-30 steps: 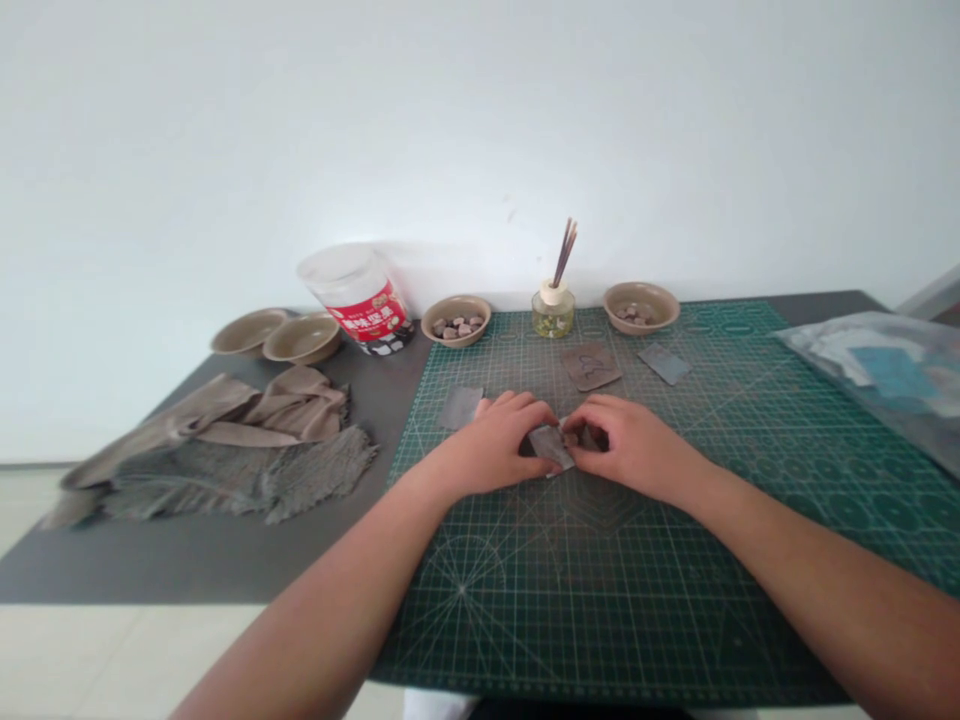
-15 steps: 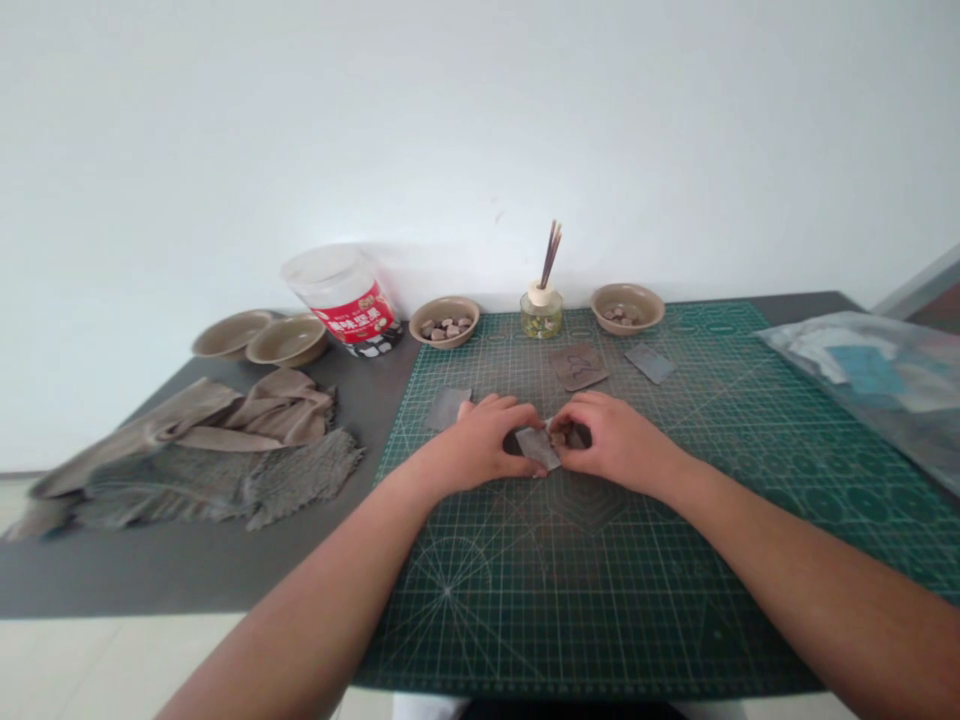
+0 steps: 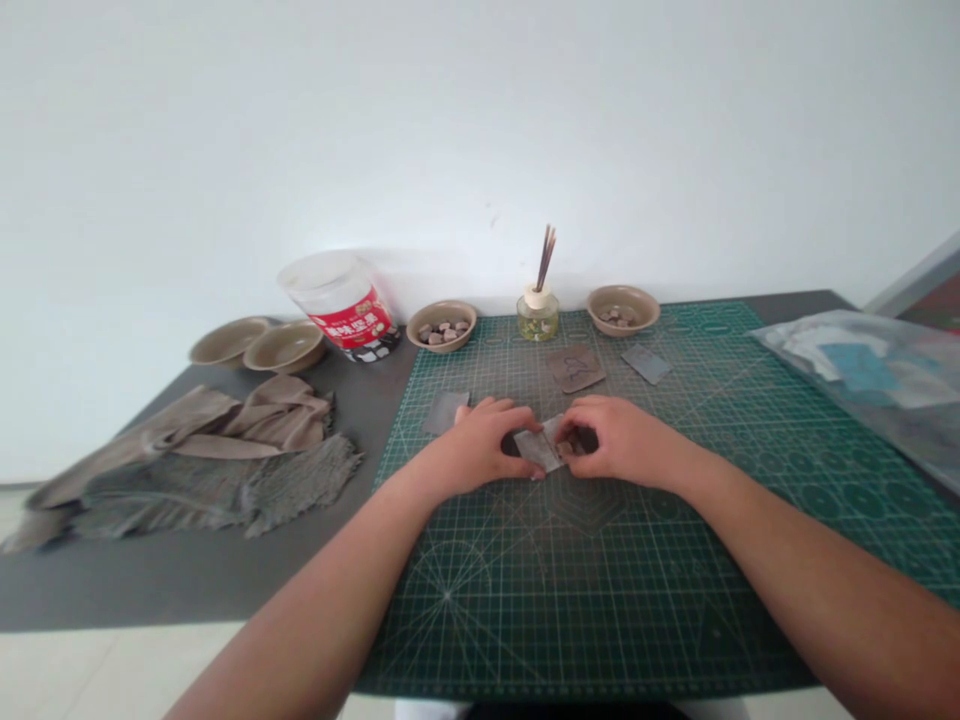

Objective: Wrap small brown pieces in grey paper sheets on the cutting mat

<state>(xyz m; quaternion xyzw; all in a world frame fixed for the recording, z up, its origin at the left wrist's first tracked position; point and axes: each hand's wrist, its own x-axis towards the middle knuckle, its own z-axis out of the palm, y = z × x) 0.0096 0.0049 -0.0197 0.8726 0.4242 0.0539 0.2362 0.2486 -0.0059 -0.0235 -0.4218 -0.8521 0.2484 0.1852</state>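
A small grey fabric piece (image 3: 537, 450) lies on the green cutting mat (image 3: 525, 600). My left hand (image 3: 487, 445) curves round its left side, thumb and fingertips on its edges. My right hand (image 3: 619, 440) pinches a small brown item (image 3: 568, 446) at the piece's right side; its exact shape is partly hidden by the fingers. Behind my left hand lies another grey piece (image 3: 445, 411). Farther back are a brown square with a dark outline (image 3: 576, 369) and a grey-blue piece (image 3: 646, 364).
Two bowls with stones (image 3: 442, 327) (image 3: 623, 311) flank a reed diffuser (image 3: 538, 312) near the wall. To the left are a red-labelled tub (image 3: 345, 310), two more bowls (image 3: 285, 347) and crumpled cloths (image 3: 225, 450). A plastic bag (image 3: 877, 370) lies at the right.
My right hand has shifted slightly right with the brown item, and more of the grey piece shows between the hands. My left hand has barely moved.
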